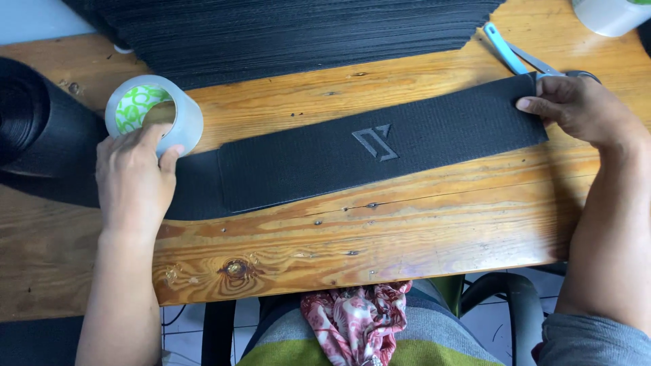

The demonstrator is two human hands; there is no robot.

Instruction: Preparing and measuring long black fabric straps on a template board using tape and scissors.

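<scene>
We are looking down at a worn wooden plank table (pixel 407 224) filling most of the view. Along the far edge a big stack of black flat sheets (pixel 291 34) is sitting, and at far left a large black roll of webbing (pixel 34 122) is feeding a dark band under the left hand. Mid-table a long black textured fabric strip with an embossed angular logo (pixel 352 152) is lying flat, its long axis running left to right and tilting slightly farther at the right end. The right hand (pixel 583 108) is pinching the strip's right end, fingers curled closed on the edge. The left hand (pixel 135 179) is resting by the strip's left end, fingers loosely bent over a roll of clear packing tape with a green-and-white core (pixel 152 115), touching its near rim; we cannot tell whether it is really gripping. So both hands are bracketing the strip, right one actually on it. Blue-handled scissors (pixel 515 57) are lying just beyond the right hand. A white cup (pixel 610 13) is sitting at far right.
</scene>
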